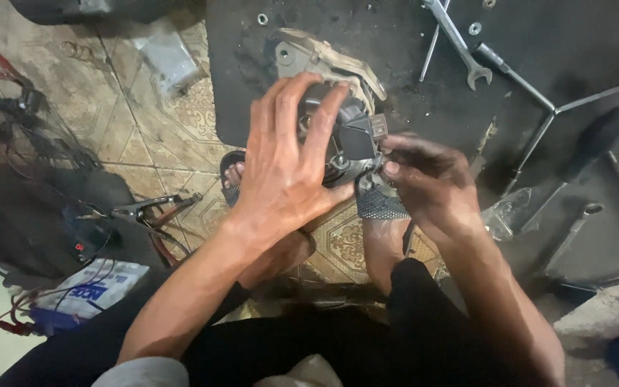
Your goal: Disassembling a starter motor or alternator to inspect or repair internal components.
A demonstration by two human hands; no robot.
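My left hand (284, 168) wraps over the top of a dark metal part (352, 140), fingers closed around it to steady it above my sandalled feet. My right hand (428, 179) pinches its lower right edge, thumb and fingertips closed there. Far right on the black mat (395, 64) lies a spanner (460, 43).

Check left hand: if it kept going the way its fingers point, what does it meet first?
The left hand points up-frame, fingers already wrapped over the dark motor part. Straight beyond lies the grey metal bracket on the black mat, though depth is unclear.
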